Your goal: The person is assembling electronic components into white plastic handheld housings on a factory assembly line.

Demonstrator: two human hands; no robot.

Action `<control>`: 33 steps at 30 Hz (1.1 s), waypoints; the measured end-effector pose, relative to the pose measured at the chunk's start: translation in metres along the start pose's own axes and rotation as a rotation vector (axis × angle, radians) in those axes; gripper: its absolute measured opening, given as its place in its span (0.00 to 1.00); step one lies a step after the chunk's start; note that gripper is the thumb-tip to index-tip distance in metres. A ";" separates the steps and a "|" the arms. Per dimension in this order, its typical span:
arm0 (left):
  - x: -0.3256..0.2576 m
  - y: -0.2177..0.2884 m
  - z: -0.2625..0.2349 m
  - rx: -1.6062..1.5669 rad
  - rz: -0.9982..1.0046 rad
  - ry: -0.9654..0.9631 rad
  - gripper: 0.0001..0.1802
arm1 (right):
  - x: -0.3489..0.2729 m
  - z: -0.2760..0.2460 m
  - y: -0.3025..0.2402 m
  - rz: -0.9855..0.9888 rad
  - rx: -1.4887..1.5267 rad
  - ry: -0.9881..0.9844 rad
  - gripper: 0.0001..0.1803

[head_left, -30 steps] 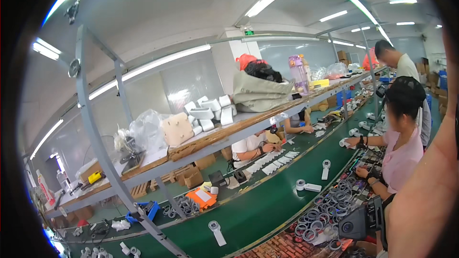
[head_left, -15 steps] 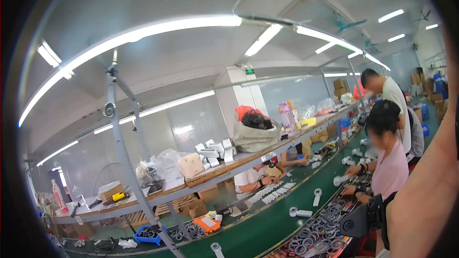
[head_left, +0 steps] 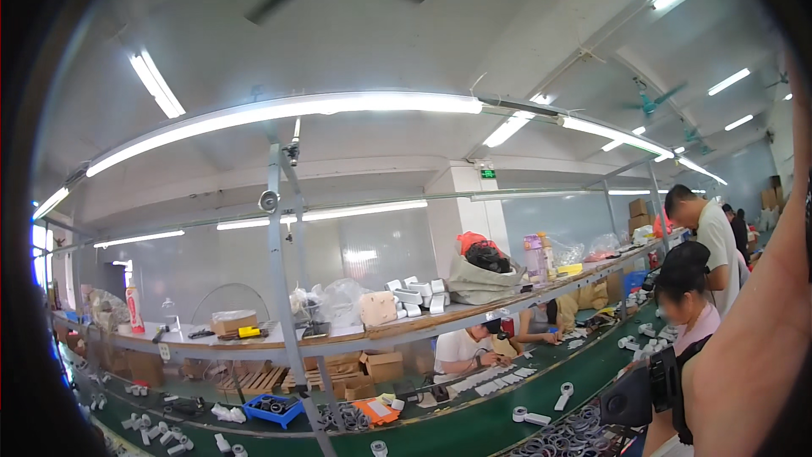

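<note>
At the right edge my raised right hand point(head_left: 753, 338) shows as a large, close stretch of skin, with its fingers cut off by the rim. Whether it holds anything is hidden. A black strap with a small black camera point(head_left: 628, 399) sits at its wrist. My left hand is out of view. Below lies a green conveyor belt point(head_left: 482, 410) with white round-headed handle parts point(head_left: 564, 396) on it. Grey rings point(head_left: 562, 437) are heaped along the belt's near side, close to the wrist camera.
A long shelf point(head_left: 381, 341) on metal posts point(head_left: 288, 288) runs beyond the belt, bearing a cloth sack point(head_left: 482, 281), plastic bags and white parts. A blue bin point(head_left: 272, 410) of dark parts stands beneath it. Co-workers sit across the belt and along the right.
My view has tilted up and swung left, so more ceiling and the left end of the shelf show. My right hand stays raised at the right edge.
</note>
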State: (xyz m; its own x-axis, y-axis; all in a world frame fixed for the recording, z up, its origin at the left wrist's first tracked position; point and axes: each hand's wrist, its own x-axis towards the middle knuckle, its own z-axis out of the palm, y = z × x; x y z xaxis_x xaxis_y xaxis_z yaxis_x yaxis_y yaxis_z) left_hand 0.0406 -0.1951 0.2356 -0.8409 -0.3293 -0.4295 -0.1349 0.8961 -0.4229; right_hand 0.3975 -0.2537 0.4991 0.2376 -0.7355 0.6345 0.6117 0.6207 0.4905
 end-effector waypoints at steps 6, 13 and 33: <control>0.052 0.032 0.037 -2.270 2.620 -1.604 0.18 | -0.012 0.007 -0.011 0.077 0.085 -0.110 0.44; -0.010 0.032 0.020 -1.737 2.698 -0.555 0.33 | -0.034 0.011 0.029 -0.146 -0.024 -0.216 0.44; -0.075 0.220 0.045 -0.979 2.698 -0.567 0.15 | -0.243 -0.048 0.079 0.272 -0.484 -0.516 0.44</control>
State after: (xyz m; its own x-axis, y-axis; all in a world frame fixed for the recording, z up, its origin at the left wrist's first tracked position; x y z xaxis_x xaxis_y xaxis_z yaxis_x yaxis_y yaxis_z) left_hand 0.0975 0.0128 0.1388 0.2937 0.7098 0.6402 -0.0429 -0.6593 0.7506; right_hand 0.4248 -0.0392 0.3553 0.1170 -0.2792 0.9531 0.8732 0.4861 0.0352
